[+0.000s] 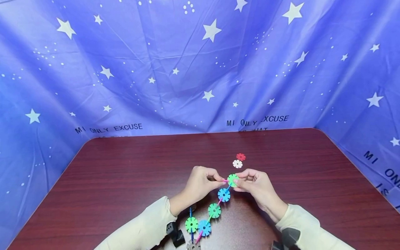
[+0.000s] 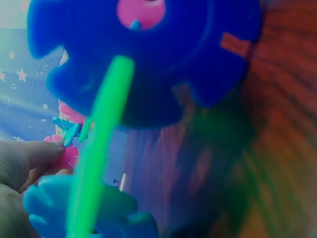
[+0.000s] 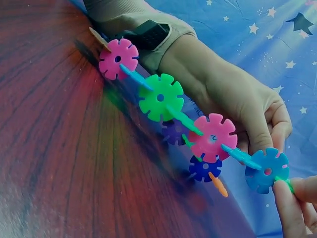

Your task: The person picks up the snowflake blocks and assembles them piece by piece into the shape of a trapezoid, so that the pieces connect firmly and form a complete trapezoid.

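In the head view my left hand (image 1: pixel 201 182) pinches a pink notched disc (image 1: pixel 225 180), seen edge-on, against the left side of a green notched disc (image 1: pixel 232 180). The right hand (image 1: pixel 259 189) holds that green disc by its right side, thumb on its face. From it a chain of interlocked discs runs down toward me, including a blue disc (image 1: pixel 224 194), another green disc (image 1: pixel 214 210) and a second blue disc (image 1: pixel 204 227). The chain bends back to a green disc (image 1: pixel 191 224) under the left forearm. Hues look different in the right wrist view, where fingertips (image 3: pixel 292 208) grip the end disc (image 3: pixel 267 170).
A red disc (image 1: pixel 240 157) and a white disc (image 1: pixel 237 164) lie beyond the hands on the dark red wooden table (image 1: pixel 125 173). A blue curtain (image 1: pixel 175 52) with white stars hangs behind and on both sides. Black devices (image 1: pixel 290 237) sit at the wrists.
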A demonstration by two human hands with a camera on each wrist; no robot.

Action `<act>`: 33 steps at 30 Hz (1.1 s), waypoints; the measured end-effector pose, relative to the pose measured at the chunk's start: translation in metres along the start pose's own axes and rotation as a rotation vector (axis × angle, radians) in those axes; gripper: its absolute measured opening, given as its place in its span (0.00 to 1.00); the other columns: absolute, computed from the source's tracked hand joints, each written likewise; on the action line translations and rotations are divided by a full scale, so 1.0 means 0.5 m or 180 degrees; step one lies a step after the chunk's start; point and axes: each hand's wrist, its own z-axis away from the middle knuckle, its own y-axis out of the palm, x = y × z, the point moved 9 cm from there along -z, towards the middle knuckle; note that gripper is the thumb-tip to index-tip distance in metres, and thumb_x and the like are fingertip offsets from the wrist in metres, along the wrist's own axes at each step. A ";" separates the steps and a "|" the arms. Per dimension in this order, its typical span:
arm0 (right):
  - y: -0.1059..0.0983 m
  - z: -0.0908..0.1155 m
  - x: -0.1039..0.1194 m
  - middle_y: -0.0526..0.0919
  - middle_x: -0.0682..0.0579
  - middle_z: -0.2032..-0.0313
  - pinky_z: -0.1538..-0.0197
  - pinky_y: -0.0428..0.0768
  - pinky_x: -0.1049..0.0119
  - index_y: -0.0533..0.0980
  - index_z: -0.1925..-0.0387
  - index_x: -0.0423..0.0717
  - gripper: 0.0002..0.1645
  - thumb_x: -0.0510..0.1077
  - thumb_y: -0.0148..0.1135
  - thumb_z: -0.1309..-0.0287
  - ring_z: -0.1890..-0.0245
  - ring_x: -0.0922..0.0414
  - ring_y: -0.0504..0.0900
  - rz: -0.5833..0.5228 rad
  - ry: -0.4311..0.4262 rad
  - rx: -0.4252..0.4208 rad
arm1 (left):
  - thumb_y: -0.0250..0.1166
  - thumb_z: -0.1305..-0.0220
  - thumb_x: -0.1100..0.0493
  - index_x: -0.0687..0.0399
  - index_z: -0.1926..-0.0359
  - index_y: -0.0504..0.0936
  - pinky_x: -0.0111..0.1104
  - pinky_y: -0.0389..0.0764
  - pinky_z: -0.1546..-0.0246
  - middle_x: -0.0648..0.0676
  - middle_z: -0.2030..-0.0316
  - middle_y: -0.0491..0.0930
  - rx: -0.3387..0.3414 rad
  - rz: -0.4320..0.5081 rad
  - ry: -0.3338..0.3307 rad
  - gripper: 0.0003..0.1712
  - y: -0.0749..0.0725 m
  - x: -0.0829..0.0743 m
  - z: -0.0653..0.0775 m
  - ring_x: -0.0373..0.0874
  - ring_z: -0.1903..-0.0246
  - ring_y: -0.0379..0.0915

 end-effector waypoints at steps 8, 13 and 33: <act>0.004 -0.002 -0.017 0.86 0.49 0.69 0.64 0.83 0.63 0.74 0.63 0.23 0.10 0.27 0.62 0.48 0.69 0.60 0.85 0.0109 0.0144 0.0174 | 0.75 0.53 0.63 0.53 0.81 0.86 0.22 0.76 0.79 0.47 0.80 0.84 0.0099 -0.0174 -0.0058 0.05 0.004 0.002 0.002 0.25 0.80 0.74; -0.012 -0.004 -0.023 0.86 0.52 0.70 0.64 0.83 0.65 0.76 0.63 0.29 0.09 0.29 0.63 0.47 0.70 0.61 0.84 0.0206 0.0235 0.0281 | 0.74 0.51 0.58 0.53 0.75 0.88 0.22 0.75 0.79 0.46 0.76 0.85 0.0604 -0.0041 -0.0340 0.04 0.019 0.021 -0.011 0.26 0.80 0.74; -0.031 -0.018 -0.086 0.84 0.54 0.69 0.61 0.83 0.65 0.68 0.51 0.16 0.23 0.32 0.60 0.45 0.68 0.63 0.82 0.0541 0.0546 0.1042 | 0.67 0.45 0.70 0.68 0.56 0.83 0.31 0.81 0.60 0.64 0.57 0.83 0.1875 0.0528 -0.0625 0.14 0.061 0.135 -0.162 0.44 0.59 0.82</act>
